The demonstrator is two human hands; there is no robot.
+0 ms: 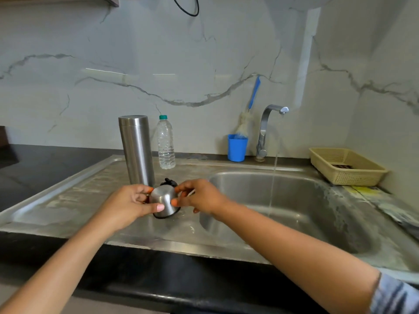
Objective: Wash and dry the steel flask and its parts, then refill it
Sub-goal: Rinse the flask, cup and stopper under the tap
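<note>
The tall steel flask (pixel 136 150) stands upright on the sink's drainboard (pixel 68 200). Just in front of it I hold the flask's small steel cup lid (pixel 163 201) upside down over the drainboard, a black ring showing at its lower rim. My left hand (pixel 127 206) grips the lid from the left, thumb on its front. My right hand (pixel 199 197) pinches it from the right with fingertips. A small black part (pixel 169 182) lies behind the lid, mostly hidden.
Water runs from the steel tap (pixel 267 130) into the sink basin (pixel 306 207) at right. A plastic water bottle (pixel 166 142) stands beside the flask. A blue cup (pixel 237 147) holds a bottle brush (pixel 249 109). A beige basket (pixel 347 166) sits at far right.
</note>
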